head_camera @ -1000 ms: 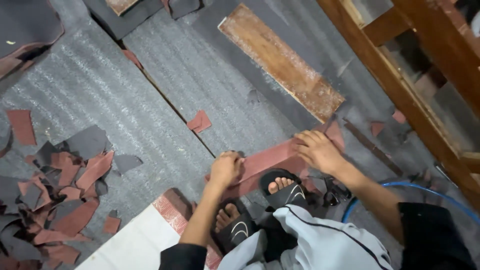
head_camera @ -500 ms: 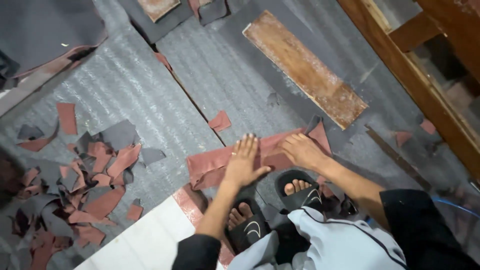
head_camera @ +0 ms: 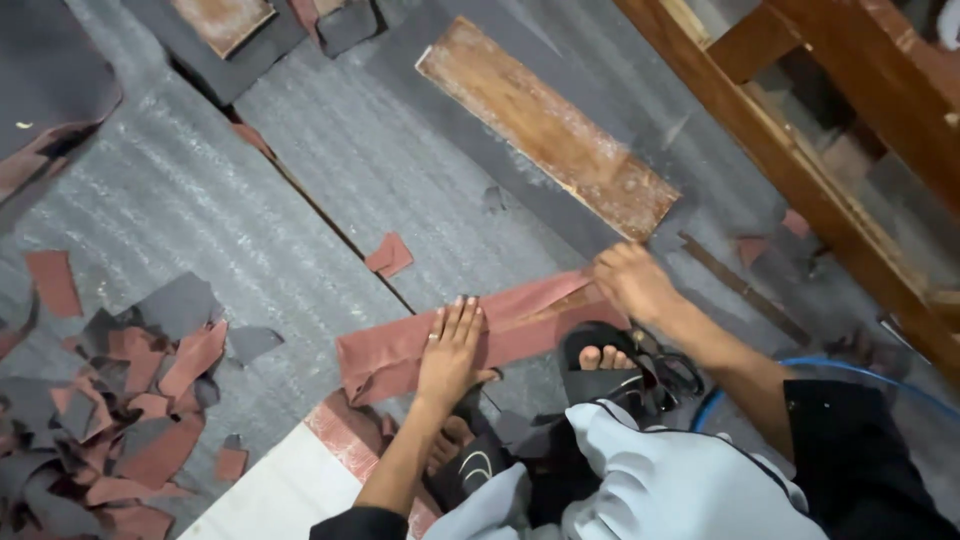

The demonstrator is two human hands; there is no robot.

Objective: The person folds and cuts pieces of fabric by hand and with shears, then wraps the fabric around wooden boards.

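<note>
A long reddish-brown strip of sheet material lies across the grey floor in front of my sandalled feet. My left hand rests flat on the strip's middle, fingers spread and pointing away from me. My right hand grips the strip's right end, close to the near end of a worn wooden plank. Both arms reach forward over my knees.
A pile of red and grey offcuts lies at the left. A single red scrap sits beyond the strip. A wooden frame runs along the right, a blue hose below it. A white board lies near my left foot.
The view has shifted so the strip sits more central. My left hand moved from the strip's edge onto its middle and flattened; my right hand slid out to the strip's right end.
</note>
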